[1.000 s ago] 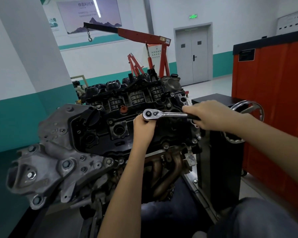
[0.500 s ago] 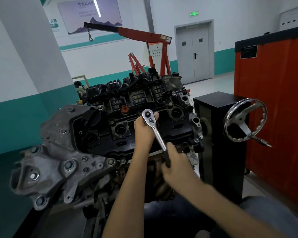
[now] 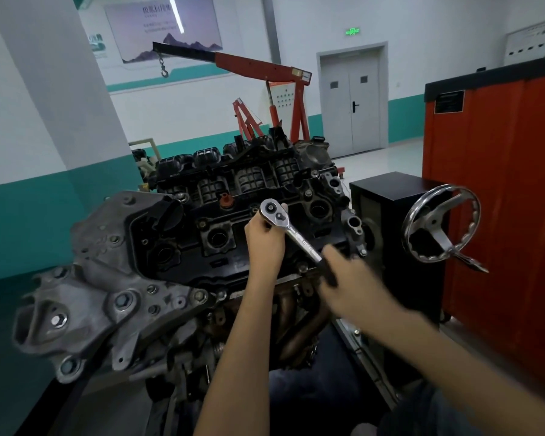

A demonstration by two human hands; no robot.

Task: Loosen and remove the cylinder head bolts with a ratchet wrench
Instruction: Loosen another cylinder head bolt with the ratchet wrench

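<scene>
Head view: we hold the chrome, black-handled ratchet wrench [image 3: 291,233] on top of the black-covered grey metal engine [image 3: 183,237], left hand [image 3: 263,243] curled round its head, likely steadying it on a hidden bolt, blurred right hand [image 3: 350,280] gripping the handle for leverage, while a red workshop crane [image 3: 265,66] and orange cabinet [image 3: 501,184] stand behind.

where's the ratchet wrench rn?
Head view, about centre: the ratchet wrench is over the black engine cover. The left hand grips its head, and its handle slants down-right into the right hand.
</scene>
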